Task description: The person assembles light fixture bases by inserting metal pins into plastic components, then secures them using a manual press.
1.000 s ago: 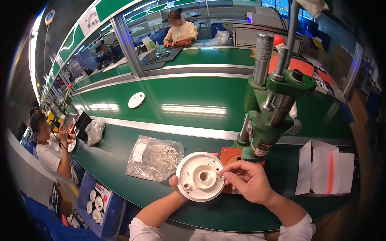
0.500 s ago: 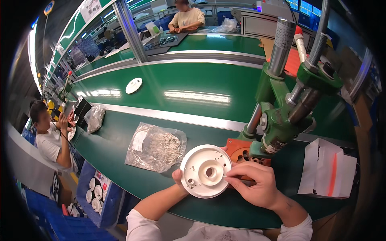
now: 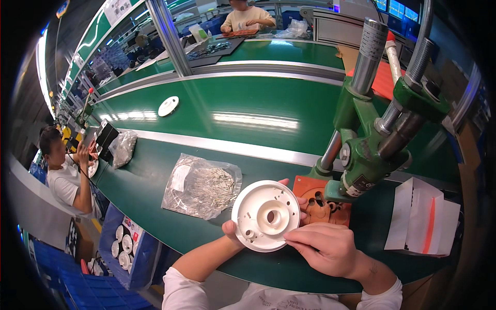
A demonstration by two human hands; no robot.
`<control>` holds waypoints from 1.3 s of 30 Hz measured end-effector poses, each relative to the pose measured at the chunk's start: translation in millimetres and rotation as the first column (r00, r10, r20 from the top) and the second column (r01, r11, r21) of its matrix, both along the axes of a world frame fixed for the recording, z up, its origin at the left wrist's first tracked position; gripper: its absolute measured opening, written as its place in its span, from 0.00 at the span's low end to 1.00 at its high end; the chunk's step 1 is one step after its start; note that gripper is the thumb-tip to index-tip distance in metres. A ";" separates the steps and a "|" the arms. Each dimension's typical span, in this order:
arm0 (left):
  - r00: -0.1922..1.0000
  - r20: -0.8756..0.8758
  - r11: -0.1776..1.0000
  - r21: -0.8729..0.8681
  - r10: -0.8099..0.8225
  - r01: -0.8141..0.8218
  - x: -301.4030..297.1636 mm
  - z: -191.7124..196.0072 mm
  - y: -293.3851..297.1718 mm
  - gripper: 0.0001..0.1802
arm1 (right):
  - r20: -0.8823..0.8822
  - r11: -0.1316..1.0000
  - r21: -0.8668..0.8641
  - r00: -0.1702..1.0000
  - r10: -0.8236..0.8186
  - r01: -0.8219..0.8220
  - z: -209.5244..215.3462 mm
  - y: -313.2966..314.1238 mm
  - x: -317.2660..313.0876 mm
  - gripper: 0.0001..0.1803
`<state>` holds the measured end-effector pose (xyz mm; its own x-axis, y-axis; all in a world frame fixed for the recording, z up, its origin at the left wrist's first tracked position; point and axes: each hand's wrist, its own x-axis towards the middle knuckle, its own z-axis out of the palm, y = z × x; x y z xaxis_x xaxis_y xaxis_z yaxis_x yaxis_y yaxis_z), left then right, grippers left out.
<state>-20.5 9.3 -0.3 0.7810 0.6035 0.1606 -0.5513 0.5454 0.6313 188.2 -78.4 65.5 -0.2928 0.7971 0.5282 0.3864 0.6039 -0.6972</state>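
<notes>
My left hand holds a round white plastic disc-shaped part, thumb on its left edge and fingers behind its right side. The disc has a raised ring around a central hole, a small round boss and several small holes. At its lower right, my right hand is closed in a pinch on a thin metal pin, whose tip shows over the disc. A clear plastic bag full of similar thin metal pins lies to the left of the disc.
Behind my right hand stands a green hand press over an orange fixture plate. A white paper box is at the right. Another white disc lies on the far green surface. A blue bin holds several discs. Two people work nearby.
My right hand has moved with the pin from beside the disc's central ring down toward its lower right rim. The disc has tilted and turned slightly in my left hand.
</notes>
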 end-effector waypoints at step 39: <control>0.975 -0.106 0.921 0.362 0.194 -0.144 7.1 -16.8 -1.1 0.89 | 0.077 0.990 -0.089 0.992 -0.100 0.107 -7.4 15.3 11.9 0.06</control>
<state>-13.3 8.2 -17.1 0.7017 0.6533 0.2843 -0.5100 0.1819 0.8407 200.1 -63.2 58.0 -0.2411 0.8696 0.4308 0.4946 0.4921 -0.7164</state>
